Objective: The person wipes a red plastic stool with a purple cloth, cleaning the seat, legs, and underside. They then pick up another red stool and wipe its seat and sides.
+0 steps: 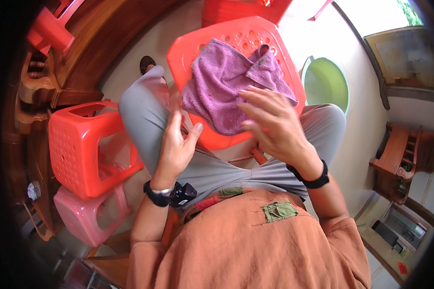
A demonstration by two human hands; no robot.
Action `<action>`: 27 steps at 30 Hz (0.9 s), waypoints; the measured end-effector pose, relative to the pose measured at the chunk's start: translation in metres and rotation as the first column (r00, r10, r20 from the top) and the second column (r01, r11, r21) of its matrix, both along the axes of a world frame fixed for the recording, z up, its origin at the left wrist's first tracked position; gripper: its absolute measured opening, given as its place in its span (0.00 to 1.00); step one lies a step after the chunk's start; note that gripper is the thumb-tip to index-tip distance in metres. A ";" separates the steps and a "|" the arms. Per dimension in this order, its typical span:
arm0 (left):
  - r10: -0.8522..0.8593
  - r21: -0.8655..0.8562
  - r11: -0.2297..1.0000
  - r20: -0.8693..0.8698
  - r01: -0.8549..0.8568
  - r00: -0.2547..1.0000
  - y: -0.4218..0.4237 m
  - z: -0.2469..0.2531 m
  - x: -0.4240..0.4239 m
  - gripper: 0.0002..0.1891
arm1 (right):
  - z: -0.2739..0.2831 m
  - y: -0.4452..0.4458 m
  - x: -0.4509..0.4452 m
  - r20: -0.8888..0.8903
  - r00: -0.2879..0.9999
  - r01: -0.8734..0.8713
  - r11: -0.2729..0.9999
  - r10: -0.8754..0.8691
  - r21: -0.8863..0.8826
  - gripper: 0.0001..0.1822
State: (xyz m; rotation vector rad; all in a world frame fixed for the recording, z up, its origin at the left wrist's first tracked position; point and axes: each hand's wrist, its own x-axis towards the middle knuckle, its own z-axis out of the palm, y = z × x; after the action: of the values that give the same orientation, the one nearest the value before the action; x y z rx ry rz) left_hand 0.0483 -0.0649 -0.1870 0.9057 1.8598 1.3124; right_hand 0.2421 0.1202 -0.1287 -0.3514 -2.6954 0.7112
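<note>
A crumpled purple terry cloth lies on the seat of a red plastic stool between my knees, one corner folded over near its top right. My left hand is beside the stool's near left edge, thumb apart from the fingers, holding nothing. Over the cloth's lower right part is my right hand, slightly blurred, with its fingers spread; whether the fingertips touch the cloth cannot be told. Both wrists carry black bands.
A green basin stands on the floor right of the stool. Red and pink plastic stools lie at the left, near carved wooden furniture. Another red plastic piece is beyond the stool. A wooden chair stands at the right.
</note>
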 end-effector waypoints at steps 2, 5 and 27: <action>0.011 -0.023 1.000 -0.201 -0.016 0.979 -0.002 0.019 0.007 0.30 | 0.018 0.005 0.016 -0.185 0.963 0.210 0.976 -0.195 0.063 0.14; -0.174 -0.077 0.984 -0.627 0.162 0.759 0.012 0.053 0.008 0.26 | 0.003 0.035 0.052 -0.161 0.839 0.539 0.835 -0.521 0.107 0.20; -0.591 -0.545 0.806 -0.721 0.232 0.361 0.209 0.021 -0.038 0.37 | -0.075 0.040 0.080 0.091 0.803 0.568 0.711 -0.589 -0.414 0.48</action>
State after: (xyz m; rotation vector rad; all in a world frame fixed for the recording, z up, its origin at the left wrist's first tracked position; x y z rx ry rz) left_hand 0.0100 0.1443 -0.1659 1.9359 2.2044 0.0493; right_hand 0.3226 0.1604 -0.2039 -1.2116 -2.1450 1.0645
